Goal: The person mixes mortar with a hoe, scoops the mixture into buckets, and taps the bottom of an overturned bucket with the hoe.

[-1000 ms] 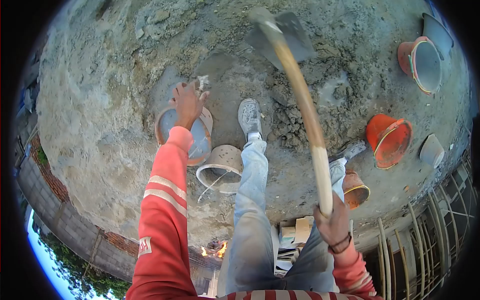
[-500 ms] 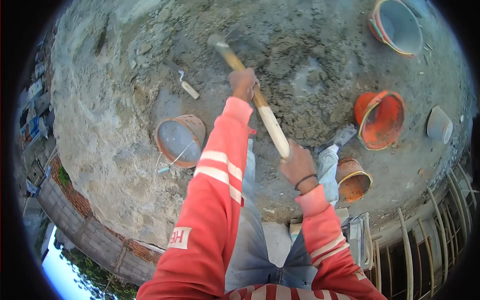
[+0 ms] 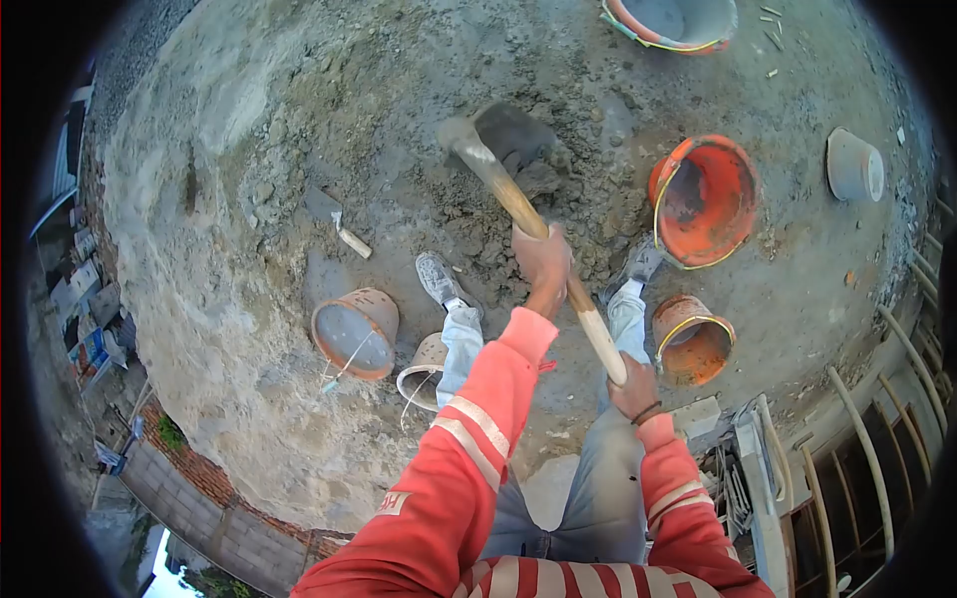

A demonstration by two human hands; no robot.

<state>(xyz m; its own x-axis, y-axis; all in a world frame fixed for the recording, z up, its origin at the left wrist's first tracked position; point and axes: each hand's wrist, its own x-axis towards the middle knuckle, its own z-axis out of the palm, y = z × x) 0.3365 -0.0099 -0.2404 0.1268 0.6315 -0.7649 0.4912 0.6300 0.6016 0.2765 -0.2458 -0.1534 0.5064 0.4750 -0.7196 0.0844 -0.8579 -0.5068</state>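
Note:
My left hand (image 3: pixel 543 261) is wrapped round the middle of the wooden handle of a hoe (image 3: pixel 518 206). Near the handle's lower end, my right hand (image 3: pixel 634 387) grips it, a dark band on its wrist. The hoe's metal blade, at the upper left end of the handle, rests against a heap of wet grey mortar (image 3: pixel 469 214), its edge partly hidden. To the left of the heap, a trowel (image 3: pixel 353 241) with a pale handle lies on the ground. My two shoes stand on either side of the handle.
A bucket of grey liquid (image 3: pixel 354 334) and a pale bucket (image 3: pixel 424 371) are at the left. On the right are an orange bucket (image 3: pixel 706 202), a smaller bucket (image 3: pixel 695 341) and an overturned grey one (image 3: pixel 854 165). Another bucket (image 3: pixel 678 18) is at the top. Wooden poles (image 3: pixel 865 448) stand lower right.
My left hand has left the trowel area and closed round the handle. The hoe blade has come down onto the mortar. The view has shifted, and my left-side foot has moved.

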